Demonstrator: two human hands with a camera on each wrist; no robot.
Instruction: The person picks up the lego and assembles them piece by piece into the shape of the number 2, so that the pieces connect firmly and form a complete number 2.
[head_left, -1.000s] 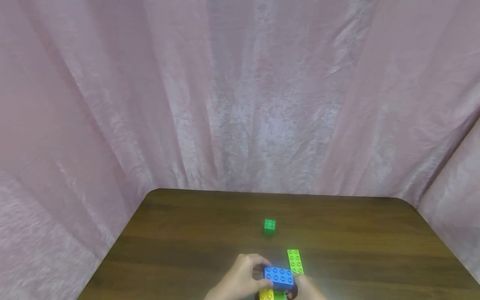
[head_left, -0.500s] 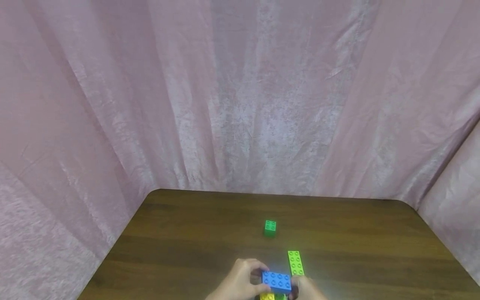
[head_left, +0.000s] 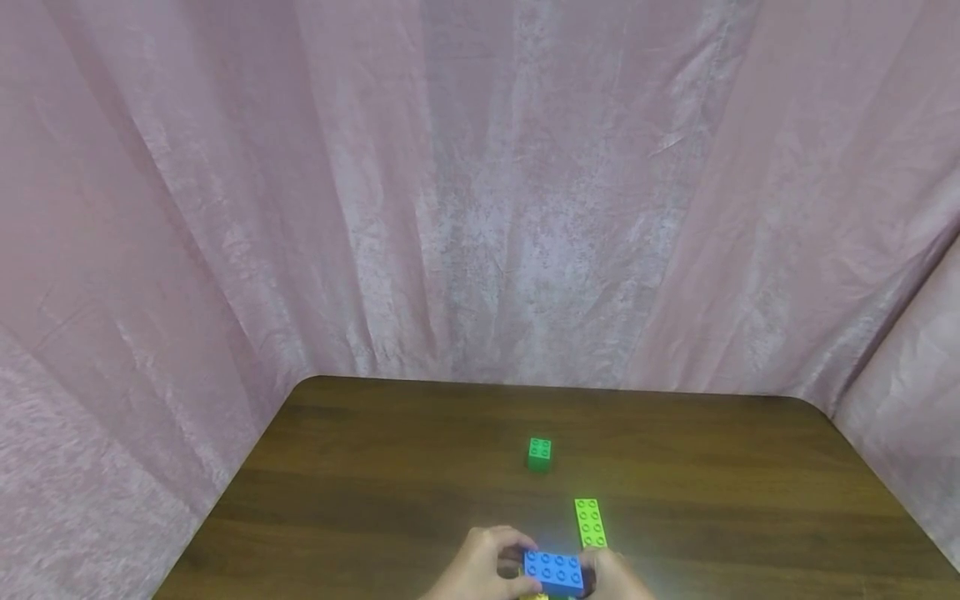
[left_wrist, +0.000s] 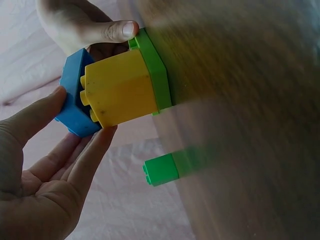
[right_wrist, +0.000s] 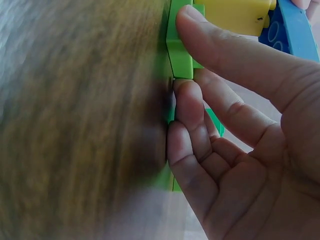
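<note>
My left hand [head_left: 480, 571] pinches a blue toy building brick [head_left: 552, 572], thumb on one side and fingers on the other. The blue brick sits tilted over the studs of a yellow brick [left_wrist: 120, 92]. Some studs still show between the two, so they are not fully pressed together. Beneath the yellow brick lies a flatter light green brick [left_wrist: 156, 75] on the table. My right hand [head_left: 611, 577] grips the end of that green brick, its thumb on top, as the right wrist view shows. In the head view the blue brick hides most of the yellow and green ones.
Just beyond my right hand, another light green brick [head_left: 589, 521] with two rows of studs lies on the brown wooden table [head_left: 375, 467]. Farther back stands a small darker green brick [head_left: 539, 454]. Pink curtains [head_left: 480, 208] hang behind the table's far edge.
My left hand has brought the blue brick slightly nearer to me, and it covers more of the yellow brick. The right hand stays almost in place. The loose bricks lie as before.
</note>
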